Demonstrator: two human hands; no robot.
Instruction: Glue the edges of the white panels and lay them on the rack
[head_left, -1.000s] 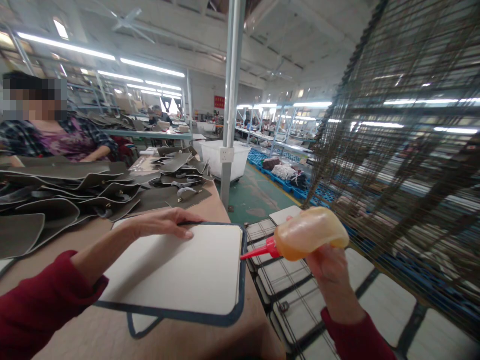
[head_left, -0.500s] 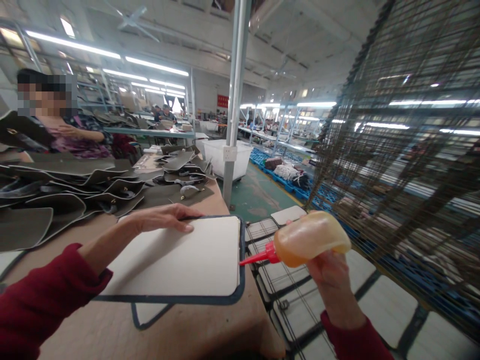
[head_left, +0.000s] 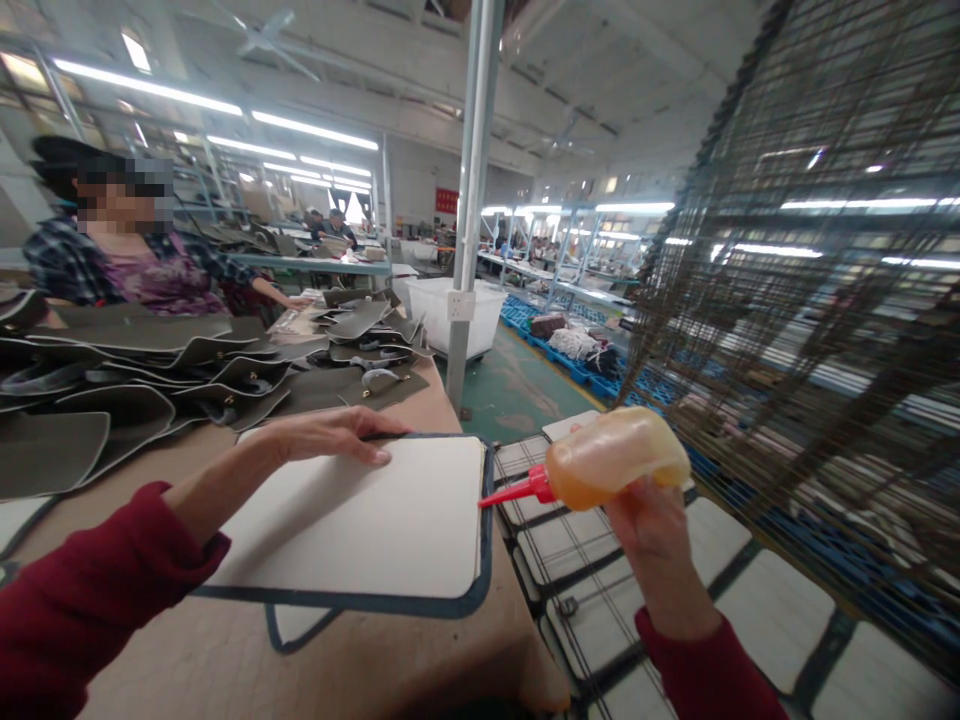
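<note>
A white panel with a dark blue border [head_left: 375, 525] lies on the brown table [head_left: 225, 670] in front of me. My left hand [head_left: 330, 435] rests flat on its far edge, fingers stretched out. My right hand [head_left: 649, 525] grips an amber squeeze bottle [head_left: 615, 465] held sideways. The bottle's red nozzle [head_left: 510, 493] touches the panel's right border.
Stacks of dark grey cut pieces [head_left: 150, 380] cover the table's far left. A person in a plaid shirt [head_left: 127, 265] works behind them. A wire rack [head_left: 600, 600] with white panels sits at lower right, tall mesh shelving [head_left: 810, 300] above it. A metal post [head_left: 469, 200] stands past the table.
The nozzle has moved along the panel's right border, toward the far corner. My left hand stays put. The person at the far left has shifted and reached toward the table.
</note>
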